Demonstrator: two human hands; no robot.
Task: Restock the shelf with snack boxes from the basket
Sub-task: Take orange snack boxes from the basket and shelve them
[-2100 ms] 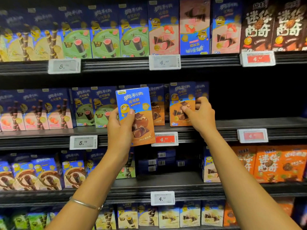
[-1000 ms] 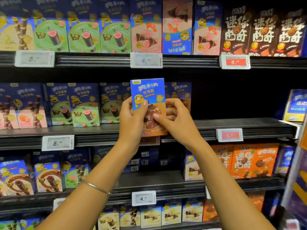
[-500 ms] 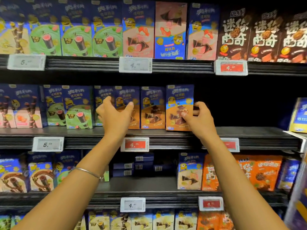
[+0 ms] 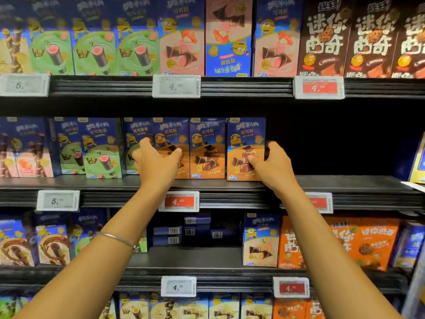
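Just left of the right hand [image 4: 273, 166], the end snack box [image 4: 246, 139] stands upright on the middle shelf [image 4: 345, 183], long axis vertical, pinched between the thumb on its front and fingers curled round its right edge. The left hand [image 4: 156, 162], fingers spread, rests against the inner snack box [image 4: 171, 137]. Right of the grip, dark shelf space looks free for more boxes.

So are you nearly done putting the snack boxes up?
Partly. Three chocolate boxes already stand side by side on the middle shelf. The left hand touches the leftmost one and the right hand grips the rightmost. Dark space to their right looks unfilled; the basket is out of view.
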